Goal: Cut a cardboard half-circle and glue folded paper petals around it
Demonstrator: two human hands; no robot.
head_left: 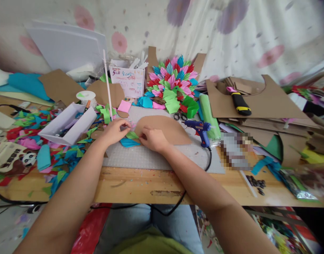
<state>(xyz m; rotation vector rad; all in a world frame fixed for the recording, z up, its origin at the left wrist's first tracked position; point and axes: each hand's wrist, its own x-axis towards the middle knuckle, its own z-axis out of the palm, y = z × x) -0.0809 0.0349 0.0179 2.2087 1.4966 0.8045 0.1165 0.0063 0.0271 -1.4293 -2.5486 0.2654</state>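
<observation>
A rounded brown cardboard piece (168, 128) lies flat on the grey cutting mat (156, 158). By its left end, my right hand (153, 139) has its fingers drawn together on the tip of a green crepe paper petal (132, 135). My left hand (115, 130) hovers just left of that petal, its thumb and fingers curled toward each other; whatever lies between them is too small to make out. Below the petal rests a blue paper petal (129, 142). A blue hot glue gun (200, 129) lies on the mat right of the cardboard, beside black-handled scissors (180, 116).
Colourful paper scraps (63, 160) and a white box (69, 125) crowd the left. Behind stands a layered paper-petal piece (175, 76). On the right, a yellow-black utility knife (241, 103) tops stacked cardboard (273, 102). The glue gun's cord (209, 158) hangs over the table edge.
</observation>
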